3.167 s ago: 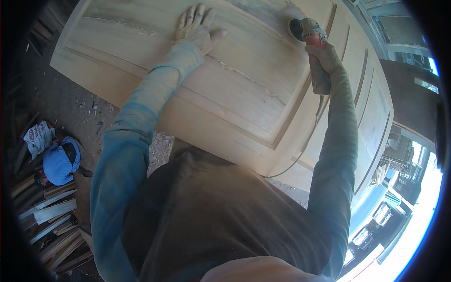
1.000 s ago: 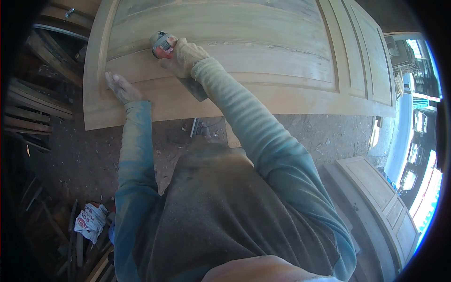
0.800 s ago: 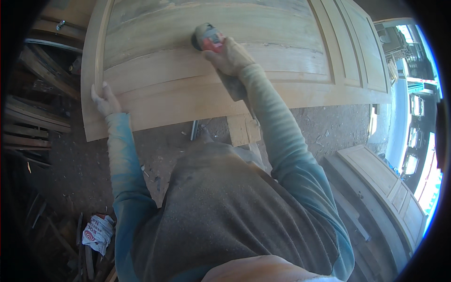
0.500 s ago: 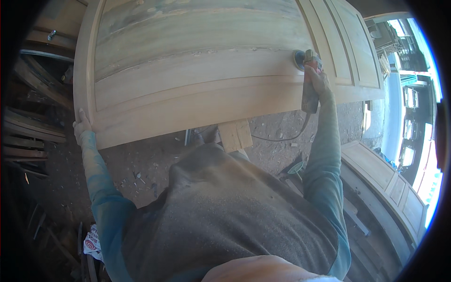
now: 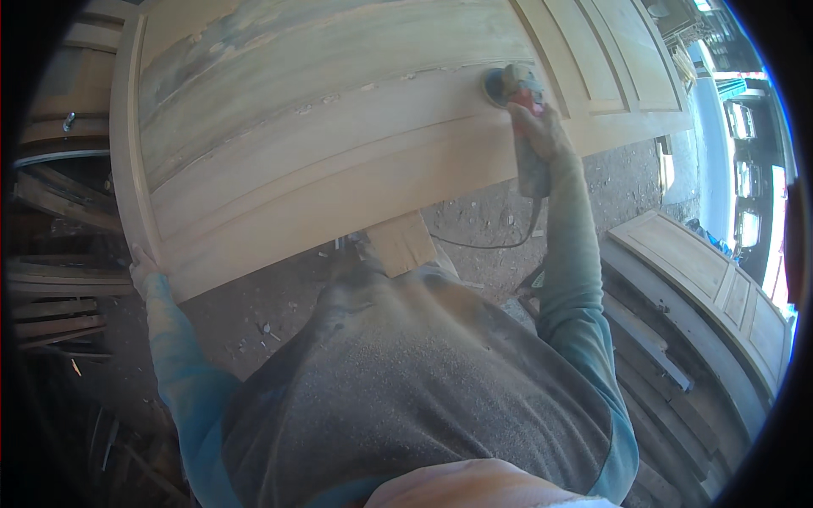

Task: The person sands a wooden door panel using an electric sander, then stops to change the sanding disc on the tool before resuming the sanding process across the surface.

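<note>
A large pale wooden door (image 5: 279, 229) with recessed panels lies flat in front of me. My right hand (image 5: 542, 134) is closed round the body of an angle grinder (image 5: 532, 165) with a red and grey head. Its blue round disc (image 5: 494, 87) is against the big panel, left of a raised rail. At the door's near left corner, my left hand (image 5: 146, 267) grips the edge, its fingers partly hidden. Grey-blue patches (image 5: 203, 51) cover the panel's far part, and a rough, chipped line (image 5: 326, 100) runs along its nearer part.
A wooden block (image 5: 400, 244) sits under the door's near edge. The grinder's cord (image 5: 483, 246) hangs below. Curved wooden pieces (image 5: 63, 275) are stacked at left. Another panelled door (image 5: 690, 262) lies over stacked timber at right. Chips litter the floor (image 5: 246, 326).
My right hand has moved the grinder left along the panel, away from the raised rail. The whole view has shifted a little. My left hand keeps its hold on the door's corner.
</note>
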The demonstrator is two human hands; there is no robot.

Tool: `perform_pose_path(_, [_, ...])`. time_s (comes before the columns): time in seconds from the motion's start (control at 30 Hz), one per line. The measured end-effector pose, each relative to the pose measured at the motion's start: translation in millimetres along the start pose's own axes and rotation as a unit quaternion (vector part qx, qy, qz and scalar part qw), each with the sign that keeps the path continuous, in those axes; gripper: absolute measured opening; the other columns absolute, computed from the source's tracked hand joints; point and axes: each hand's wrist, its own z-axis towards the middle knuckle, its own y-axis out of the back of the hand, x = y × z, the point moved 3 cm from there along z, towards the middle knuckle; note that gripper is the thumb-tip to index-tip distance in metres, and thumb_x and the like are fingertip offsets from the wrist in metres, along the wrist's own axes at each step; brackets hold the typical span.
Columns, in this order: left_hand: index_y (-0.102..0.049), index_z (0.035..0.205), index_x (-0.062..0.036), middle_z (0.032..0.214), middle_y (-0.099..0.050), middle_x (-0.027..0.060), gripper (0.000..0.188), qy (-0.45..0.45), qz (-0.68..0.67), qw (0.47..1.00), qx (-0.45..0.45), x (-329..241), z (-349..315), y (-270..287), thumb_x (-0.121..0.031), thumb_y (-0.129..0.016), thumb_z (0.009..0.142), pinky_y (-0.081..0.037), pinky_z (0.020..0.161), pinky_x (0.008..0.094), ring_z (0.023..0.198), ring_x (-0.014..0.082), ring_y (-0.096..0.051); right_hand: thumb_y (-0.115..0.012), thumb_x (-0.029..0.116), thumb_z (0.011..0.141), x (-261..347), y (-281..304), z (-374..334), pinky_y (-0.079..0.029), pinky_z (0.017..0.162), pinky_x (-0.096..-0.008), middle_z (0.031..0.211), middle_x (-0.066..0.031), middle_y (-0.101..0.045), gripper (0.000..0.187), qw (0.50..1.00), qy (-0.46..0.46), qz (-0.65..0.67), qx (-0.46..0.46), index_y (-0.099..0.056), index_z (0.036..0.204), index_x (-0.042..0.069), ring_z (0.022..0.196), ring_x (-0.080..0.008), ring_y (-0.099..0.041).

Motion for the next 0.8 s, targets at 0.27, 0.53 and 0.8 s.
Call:
perform_pose_path(0.27, [-0.059,0.14,-0.0081,0.135,-0.066,0.0189,0.086,0.019,0.004,1.0,-0.008,0.6,-15.4,5.7,-0.077,-0.033,0.095,-0.045,0.108,0.0512,0.129,0.0394,-0.06,-0.072,0.048,0.09,-26.6,-5.9,-0.6,-0.052,0.079,-0.0331,0.098,-0.008,-0.073,0.057,0.996,-0.089,0.012,-0.012,-0.071,0.119,-0.001,0.09,-0.0167,-0.067])
perform_pose_path(0.53, [-0.059,0.14,-0.0072,0.136,-0.066,0.0187,0.085,-0.021,-0.04,0.999,0.003,26.9,6.1,1.0,-0.073,-0.023,0.1,-0.042,0.109,0.051,0.13,0.0387,-0.059,-0.068,0.048,0.088,179.0,-190.1,-48.0,-0.053,0.081,-0.04,0.09,-0.0157,-0.073,0.058,0.99,0.049,-0.052,0.123,-0.07,0.116,-0.002,0.09,-0.0269,-0.072])
perform_pose_path(0.8, [-0.059,0.141,-0.001,0.138,-0.063,0.0209,0.087,-0.092,-0.179,0.979,0.029,24.1,-11.8,23.3,-0.068,-0.019,0.104,-0.042,0.11,0.0476,0.131,0.0395,-0.057,-0.069,0.054,0.088,352.7,-388.4,-98.6,-0.051,0.099,-0.0468,0.129,-0.0273,-0.064,0.078,0.95,0.135,-0.141,0.244,-0.052,0.134,-0.007,0.12,-0.0419,-0.063])
